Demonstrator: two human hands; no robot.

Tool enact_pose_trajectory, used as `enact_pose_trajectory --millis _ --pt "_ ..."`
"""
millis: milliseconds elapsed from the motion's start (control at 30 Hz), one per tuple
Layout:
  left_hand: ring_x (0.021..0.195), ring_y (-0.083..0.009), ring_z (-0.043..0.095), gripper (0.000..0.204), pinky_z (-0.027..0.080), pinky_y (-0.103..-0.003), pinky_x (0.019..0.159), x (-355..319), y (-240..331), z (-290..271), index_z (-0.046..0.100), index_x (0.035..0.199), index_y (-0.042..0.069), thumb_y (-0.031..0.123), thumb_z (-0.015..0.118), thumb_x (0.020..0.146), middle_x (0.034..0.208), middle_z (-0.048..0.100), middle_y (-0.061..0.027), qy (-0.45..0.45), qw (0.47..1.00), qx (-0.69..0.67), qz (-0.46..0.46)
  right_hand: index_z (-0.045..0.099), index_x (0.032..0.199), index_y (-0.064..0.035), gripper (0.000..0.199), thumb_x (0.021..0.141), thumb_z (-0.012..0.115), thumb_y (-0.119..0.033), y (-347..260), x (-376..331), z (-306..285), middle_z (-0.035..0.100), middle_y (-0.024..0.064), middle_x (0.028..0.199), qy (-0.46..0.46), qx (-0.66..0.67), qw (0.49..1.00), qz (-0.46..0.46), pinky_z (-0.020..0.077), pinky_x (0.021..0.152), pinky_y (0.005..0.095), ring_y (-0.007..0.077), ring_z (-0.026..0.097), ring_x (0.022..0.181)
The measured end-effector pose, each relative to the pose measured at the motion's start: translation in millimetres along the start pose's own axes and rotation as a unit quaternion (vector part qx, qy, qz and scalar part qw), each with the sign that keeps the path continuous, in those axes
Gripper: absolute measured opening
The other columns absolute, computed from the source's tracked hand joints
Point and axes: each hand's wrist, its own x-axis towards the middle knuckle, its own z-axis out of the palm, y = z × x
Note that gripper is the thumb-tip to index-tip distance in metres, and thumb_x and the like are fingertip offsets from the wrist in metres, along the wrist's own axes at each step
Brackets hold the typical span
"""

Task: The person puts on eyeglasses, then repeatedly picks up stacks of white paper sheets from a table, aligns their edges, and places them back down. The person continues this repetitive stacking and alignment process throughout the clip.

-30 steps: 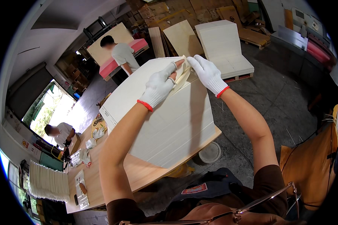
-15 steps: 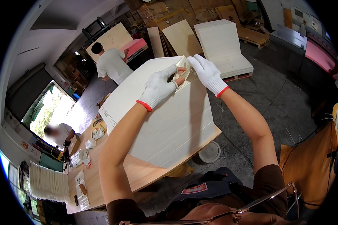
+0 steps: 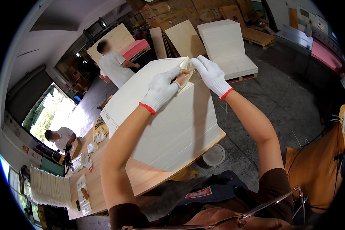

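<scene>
A tall stack of white sheets (image 3: 172, 130) stands on the wooden table before me, its far right edge bent up a little. My left hand (image 3: 164, 86), in a white knit glove with a red cuff, pinches the sheets at that edge; its bare thumb and forefinger stick out of the glove. Opposite it, my right hand (image 3: 211, 75) wears a matching glove. Its fingers are pressed together against the same raised corner, with the tips partly hidden.
The wooden table (image 3: 142, 172) carries small plastic bags (image 3: 79, 163) at its left. A white bucket (image 3: 214, 155) is on the floor beside it. Another white stack (image 3: 234, 63) sits on a pallet beyond. One person (image 3: 117, 65) stands behind the table; another (image 3: 61, 138) works at far left.
My hands stay at the corner; the left thumb and forefinger have drawn slightly closer together on the sheets. The person behind the table has turned to the right.
</scene>
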Motion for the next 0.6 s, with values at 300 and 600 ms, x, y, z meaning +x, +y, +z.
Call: enact_pose_trajectory --millis 300,600 --pt "0.066 -0.0127 0.066 0.035 0.05 -0.032 0.068 -1.7 9.2 -2.2 0.067 0.127 0.021 0.034 0.068 0.094 0.083 0.071 -0.0065 -0.015 1.0 -0.009 -0.002 0.058 0.096 -0.0044 0.053 0.101 0.04 -0.054 2.3 -0.1 -0.2 0.061 0.0202 0.083 -0.002 0.011 1.0 0.028 0.045 0.076 0.0448 0.0407 0.06 0.085" --pt "0.066 -0.0142 0.063 0.035 0.049 -0.032 0.067 0.3 7.0 -1.3 0.068 0.128 0.021 0.032 0.065 0.096 0.079 0.067 -0.0063 -0.018 0.999 -0.039 -0.001 0.057 0.095 -0.0042 0.052 0.101 0.041 -0.054 1.2 0.5 -1.7 0.06 0.0216 0.083 0.006 0.019 1.0 0.021 0.0449 0.076 0.0457 0.0421 0.059 0.085"
